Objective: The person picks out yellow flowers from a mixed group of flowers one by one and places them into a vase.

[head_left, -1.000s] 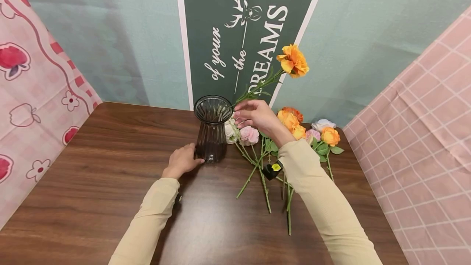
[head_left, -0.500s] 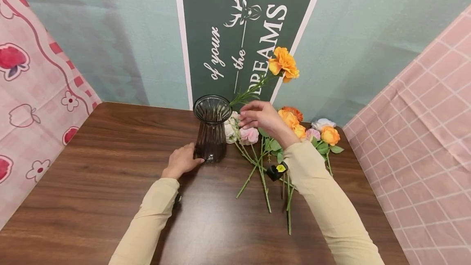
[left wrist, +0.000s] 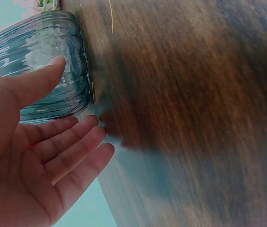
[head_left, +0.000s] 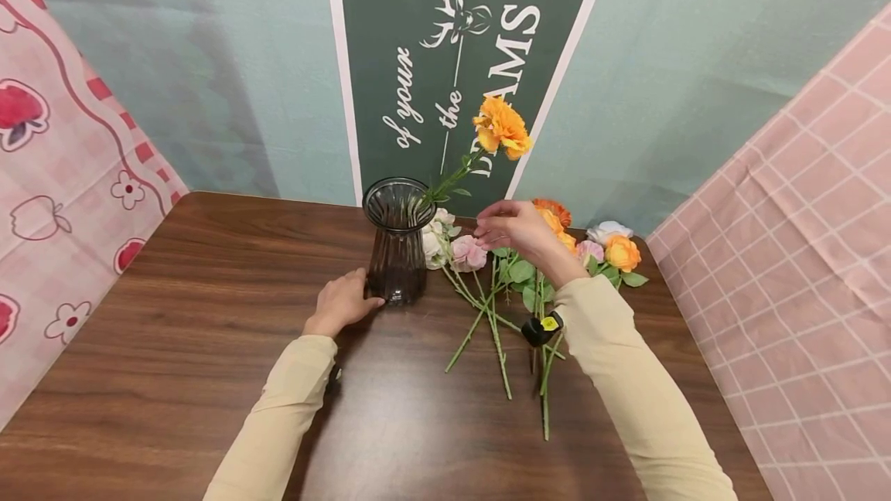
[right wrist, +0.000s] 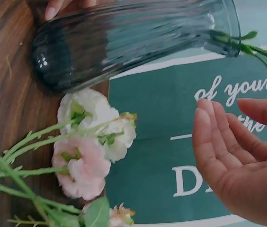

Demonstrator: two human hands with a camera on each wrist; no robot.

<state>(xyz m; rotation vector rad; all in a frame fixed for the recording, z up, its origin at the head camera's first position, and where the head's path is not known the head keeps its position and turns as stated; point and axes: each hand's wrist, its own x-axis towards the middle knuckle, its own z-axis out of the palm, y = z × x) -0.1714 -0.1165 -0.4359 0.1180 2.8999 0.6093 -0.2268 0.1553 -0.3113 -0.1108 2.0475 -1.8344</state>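
A dark, clear ribbed glass vase (head_left: 397, 257) stands upright on the wooden table. Leaning right out of its mouth is an orange carnation-like flower (head_left: 503, 128), its stem inside the rim. My left hand (head_left: 339, 302) rests against the left side of the vase's base; the left wrist view has the thumb (left wrist: 41, 82) over the glass and the other fingers stretched out, loosely extended. Right of the vase, my right hand (head_left: 518, 232) hangs in the air holding nothing, its fingers loosely bent in the right wrist view, apart from the flower stem.
White flowers (head_left: 433, 244) and a pink flower (head_left: 469, 253) lie right beside the vase, their green stems (head_left: 497, 346) crossing toward the front. Further right lie orange flowers (head_left: 622, 253) and a pale one (head_left: 608, 232). A printed cloth (head_left: 445, 60) hangs behind the table.
My right hand has let go of the orange flower's stem and drawn back to the right. The flower has tipped leftward and sunk lower in the vase. The left hand stays at the base.
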